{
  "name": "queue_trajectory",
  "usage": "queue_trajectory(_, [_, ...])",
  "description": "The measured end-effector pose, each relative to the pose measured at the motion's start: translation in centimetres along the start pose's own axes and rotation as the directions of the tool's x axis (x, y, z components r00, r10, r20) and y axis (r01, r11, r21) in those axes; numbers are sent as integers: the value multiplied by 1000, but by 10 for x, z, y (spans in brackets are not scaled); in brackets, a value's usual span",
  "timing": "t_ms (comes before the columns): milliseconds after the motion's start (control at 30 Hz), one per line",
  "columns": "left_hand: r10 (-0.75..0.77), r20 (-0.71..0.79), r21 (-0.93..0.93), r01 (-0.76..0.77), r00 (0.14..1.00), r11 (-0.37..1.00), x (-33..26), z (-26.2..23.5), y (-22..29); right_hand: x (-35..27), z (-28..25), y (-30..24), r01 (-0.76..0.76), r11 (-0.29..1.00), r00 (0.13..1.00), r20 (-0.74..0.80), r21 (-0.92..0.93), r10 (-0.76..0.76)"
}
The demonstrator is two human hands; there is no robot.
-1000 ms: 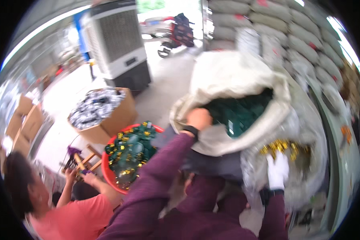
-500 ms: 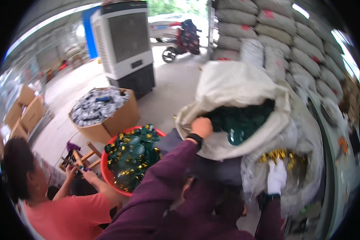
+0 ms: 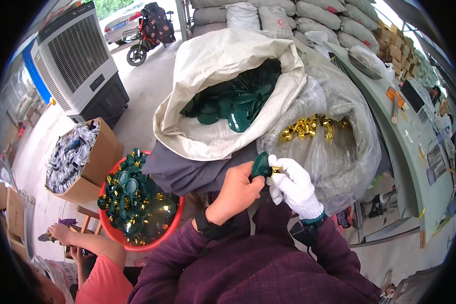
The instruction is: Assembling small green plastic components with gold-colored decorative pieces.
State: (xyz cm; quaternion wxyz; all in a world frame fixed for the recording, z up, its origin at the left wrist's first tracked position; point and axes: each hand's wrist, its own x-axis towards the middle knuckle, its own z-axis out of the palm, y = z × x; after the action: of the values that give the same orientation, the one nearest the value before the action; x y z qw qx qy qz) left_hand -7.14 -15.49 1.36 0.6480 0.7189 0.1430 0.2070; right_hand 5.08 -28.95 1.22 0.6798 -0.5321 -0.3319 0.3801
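My left hand [image 3: 236,188], bare with a dark wristband, is closed on a dark green plastic disc-shaped piece [image 3: 259,166] in front of my chest. A shiny gold piece [image 3: 275,171] sits against the green piece's right side. My right hand [image 3: 295,188], in a white glove, pinches that gold piece. Beyond my left hand stands a white woven sack [image 3: 200,58], its mouth open on many green pieces [image 3: 238,106]. Right of it, a clear plastic bag [image 3: 329,182] holds shiny gold pieces [image 3: 303,129].
At left, a red basin [image 3: 139,247] holds green-and-gold pieces beside a person in a coral shirt [image 3: 104,281]. Behind it stand a cardboard box [image 3: 100,161] of silvery packets and an air cooler [image 3: 76,55]. A grey-green table [image 3: 397,147] runs along the right; stacked sacks [image 3: 316,15] stand behind.
My left hand has left the sack's rim and my right hand has left the gold pieces. Both now meet at my chest, holding a green piece and a gold piece. The view has shifted.
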Motion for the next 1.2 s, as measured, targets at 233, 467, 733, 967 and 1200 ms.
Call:
queue_trajectory(233, [76, -52, 191, -65, 996, 979, -11, 6, -5, -10, 9, -3, 95, 932, 995, 17, -350, -95])
queue_trajectory(467, [447, -35, 598, -339, 894, 726, -21, 11, -10, -7, 9, -11, 325, 570, 945, 229, -755, -236])
queue_trajectory(733, [498, -93, 634, -334, 862, 697, -24, -30, -21, 16, 22, -23, -212, 945, 965, 100, -250, 243])
queue_trajectory(967, [276, -717, 546, 269, 641, 793, -74, -215, -29, 79, -94, 9, -78, 240, 860, -187, -968, -475])
queue_trajectory(1200, [557, -496, 866, 429, 667, 258, -44, -219, -17, 101, -95, 22, -361, -41, 886, -329, -931, -326])
